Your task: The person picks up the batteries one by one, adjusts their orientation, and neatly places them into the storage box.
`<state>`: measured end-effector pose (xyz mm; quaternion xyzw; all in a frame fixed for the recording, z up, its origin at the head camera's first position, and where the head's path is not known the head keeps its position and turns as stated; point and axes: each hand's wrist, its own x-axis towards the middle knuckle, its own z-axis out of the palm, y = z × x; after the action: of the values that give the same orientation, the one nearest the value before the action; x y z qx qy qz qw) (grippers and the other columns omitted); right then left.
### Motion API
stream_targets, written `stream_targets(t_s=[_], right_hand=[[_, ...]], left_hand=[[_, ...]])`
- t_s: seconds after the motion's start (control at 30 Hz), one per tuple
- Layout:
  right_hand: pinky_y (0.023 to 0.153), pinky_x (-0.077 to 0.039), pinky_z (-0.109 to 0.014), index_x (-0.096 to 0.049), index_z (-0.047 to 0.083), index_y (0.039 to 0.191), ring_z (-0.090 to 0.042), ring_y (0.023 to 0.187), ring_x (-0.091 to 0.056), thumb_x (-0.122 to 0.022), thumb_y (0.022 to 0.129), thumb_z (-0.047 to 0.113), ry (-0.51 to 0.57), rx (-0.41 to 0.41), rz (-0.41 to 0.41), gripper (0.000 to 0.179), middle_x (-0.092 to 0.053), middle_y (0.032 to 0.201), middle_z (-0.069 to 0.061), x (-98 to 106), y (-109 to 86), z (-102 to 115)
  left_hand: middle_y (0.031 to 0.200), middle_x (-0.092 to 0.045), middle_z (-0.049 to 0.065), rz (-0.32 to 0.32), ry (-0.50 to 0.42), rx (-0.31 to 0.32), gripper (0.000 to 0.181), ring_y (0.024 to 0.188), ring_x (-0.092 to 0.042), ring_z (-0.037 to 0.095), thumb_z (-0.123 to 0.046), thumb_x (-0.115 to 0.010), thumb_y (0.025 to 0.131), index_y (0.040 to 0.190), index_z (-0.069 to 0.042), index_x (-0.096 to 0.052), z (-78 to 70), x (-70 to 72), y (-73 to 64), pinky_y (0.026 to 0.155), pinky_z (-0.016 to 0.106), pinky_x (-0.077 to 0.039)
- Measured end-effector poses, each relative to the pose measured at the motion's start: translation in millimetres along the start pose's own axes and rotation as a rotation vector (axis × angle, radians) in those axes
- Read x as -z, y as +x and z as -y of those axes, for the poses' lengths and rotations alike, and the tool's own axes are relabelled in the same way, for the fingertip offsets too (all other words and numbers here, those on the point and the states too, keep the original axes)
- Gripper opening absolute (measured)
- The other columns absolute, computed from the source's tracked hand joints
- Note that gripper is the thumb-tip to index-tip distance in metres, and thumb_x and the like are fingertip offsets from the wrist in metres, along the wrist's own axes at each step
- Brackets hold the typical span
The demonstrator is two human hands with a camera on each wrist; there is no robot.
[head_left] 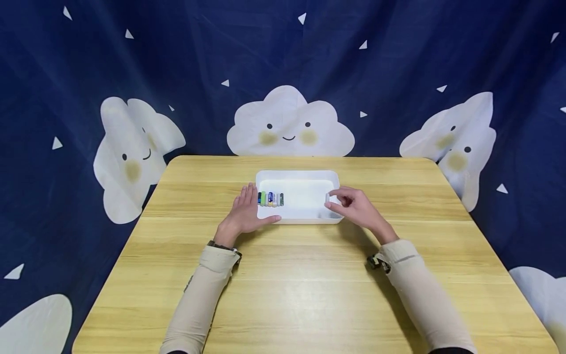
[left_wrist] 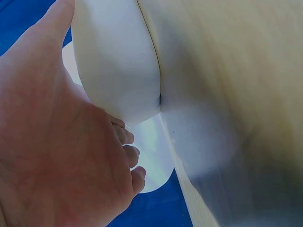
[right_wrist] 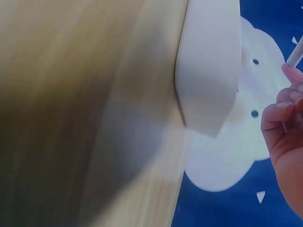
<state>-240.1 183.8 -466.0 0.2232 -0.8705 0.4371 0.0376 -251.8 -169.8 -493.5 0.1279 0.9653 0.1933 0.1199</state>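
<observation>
A white tray [head_left: 305, 196] stands on the table. Several batteries [head_left: 270, 199] of different colours lie side by side in a row at its left end. My left hand [head_left: 247, 211] rests against that end with fingers straight and thumb along the front rim; in the left wrist view, the palm [left_wrist: 71, 142] is beside the tray wall [left_wrist: 116, 61]. Over the tray's right end, my right hand [head_left: 355, 206] pinches a pale battery [head_left: 327, 197] between thumb and finger. In the right wrist view the hand [right_wrist: 289, 137] and the battery [right_wrist: 296, 56] show only partly.
The wooden table [head_left: 296, 285] reaches to a dark blue curtain [head_left: 265, 49] with white clouds at the back and sides. A band with a small device [head_left: 379, 263] sits at the right wrist, near the tabletop.
</observation>
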Motion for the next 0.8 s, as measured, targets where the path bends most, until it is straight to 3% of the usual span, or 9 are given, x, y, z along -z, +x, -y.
stream_targets(t_s=[0.4,0.8], right_hand=[[0.067,-0.038,-0.024,-0.077,0.005,0.111,-0.014,0.066,-0.041,-0.077,0.094,0.024,0.026,0.048,0.093,0.025,-0.044,0.071,-0.001,-40.1,45.9,4.3],[0.071,-0.043,-0.026,-0.072,0.002,0.124,-0.014,0.070,-0.047,-0.072,0.098,0.029,-0.054,-0.028,0.253,0.038,-0.053,0.075,-0.002,-66.1,68.3,-0.3]], left_hand=[[0.174,0.009,0.021,-0.022,-0.031,-0.012,0.129,0.163,0.007,0.040,-0.079,-0.059,0.086,0.164,0.003,0.003,-3.6,1.0,-5.1,0.132,0.059,-0.007],[0.174,0.010,0.020,-0.017,-0.026,-0.009,0.131,0.163,0.008,0.039,-0.081,-0.058,0.085,0.164,0.002,0.005,-2.6,1.6,-4.5,0.132,0.058,-0.007]])
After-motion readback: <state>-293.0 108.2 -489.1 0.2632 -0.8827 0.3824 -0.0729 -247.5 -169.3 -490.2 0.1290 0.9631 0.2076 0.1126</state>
